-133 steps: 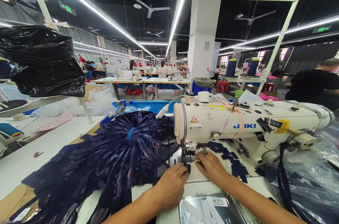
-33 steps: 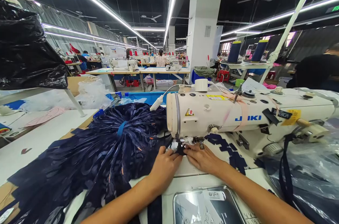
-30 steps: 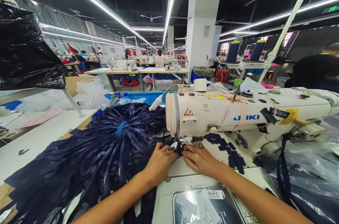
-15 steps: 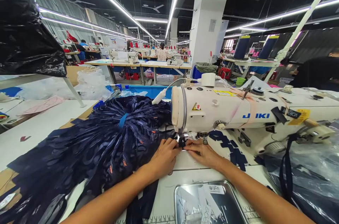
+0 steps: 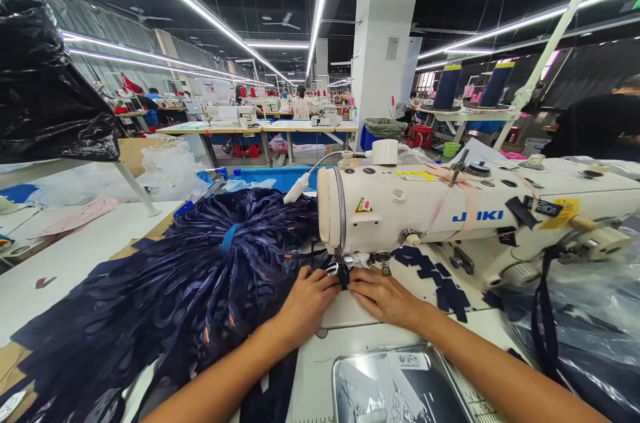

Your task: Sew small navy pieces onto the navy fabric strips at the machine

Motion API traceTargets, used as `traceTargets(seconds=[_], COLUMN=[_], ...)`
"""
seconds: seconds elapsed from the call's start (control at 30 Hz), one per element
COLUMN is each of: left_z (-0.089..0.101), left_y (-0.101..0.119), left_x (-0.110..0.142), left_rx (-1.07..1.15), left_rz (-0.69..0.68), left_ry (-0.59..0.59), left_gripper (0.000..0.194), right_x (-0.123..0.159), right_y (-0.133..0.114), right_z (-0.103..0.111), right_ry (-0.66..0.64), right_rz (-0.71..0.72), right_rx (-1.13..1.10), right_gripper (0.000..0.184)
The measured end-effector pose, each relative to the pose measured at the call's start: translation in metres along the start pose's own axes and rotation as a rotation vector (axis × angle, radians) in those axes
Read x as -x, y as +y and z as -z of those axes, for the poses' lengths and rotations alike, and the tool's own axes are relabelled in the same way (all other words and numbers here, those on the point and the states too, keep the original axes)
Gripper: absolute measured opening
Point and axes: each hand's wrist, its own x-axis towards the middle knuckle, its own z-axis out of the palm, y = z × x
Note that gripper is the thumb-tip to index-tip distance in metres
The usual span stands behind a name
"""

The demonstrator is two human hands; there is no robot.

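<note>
Two hands, left hand (image 5: 311, 297) and right hand (image 5: 384, 296), touch opposite sides of a small dark piece (image 5: 343, 277) under the sewing machine (image 5: 400, 209); each hand's fingers lie close together, but whether they pinch it cannot be told. Stitching looks under way, unfinished. Navy patches (image 5: 453, 293) at right seem left to use; the tied navy bundle's (image 5: 215, 269) progress is unclear.
</note>
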Motion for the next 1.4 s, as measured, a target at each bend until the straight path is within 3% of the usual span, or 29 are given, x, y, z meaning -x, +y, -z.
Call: traceTargets(seconds=[0.37, 0.77, 0.87, 0.97, 1.1, 1.23, 1.4], left_z=[0.003, 0.004, 0.004, 0.005, 0.004, -0.003, -0.009], left_y=[0.001, -0.012, -0.017, -0.02, -0.018, -0.011, -0.005], left_x=[-0.003, -0.009, -0.013, -0.017, -0.019, -0.014, -0.011], left_rx=[-0.044, -0.05, -0.04, -0.042, -0.078, -0.269, -0.427], left_rz=[0.023, 0.024, 0.023, 0.021, 0.008, 0.059, 0.159], left_ry=[-0.021, -0.057, -0.066, -0.065, 0.029, 0.166, 0.109], left_gripper=[0.03, 0.034, 0.037, 0.038, 0.029, 0.016, 0.02], right_x=[-0.001, 0.001, 0.002, -0.001, -0.01, -0.014, -0.003], right_y=[-0.002, 0.004, 0.011, 0.022, 0.038, 0.047, 0.044], right_z=[-0.001, -0.005, -0.007, -0.018, -0.041, -0.051, -0.042], right_ry=[-0.065, -0.029, -0.033, -0.019, 0.029, 0.033, -0.036], right_rz=[-0.051, -0.116, -0.189, -0.358, -0.498, -0.468, -0.36], right_rx=[0.029, 0.081, -0.009, -0.102, -0.106, -0.035, 0.068], right_gripper=[0.025, 0.027, 0.028, 0.024, 0.027, 0.022, 0.017])
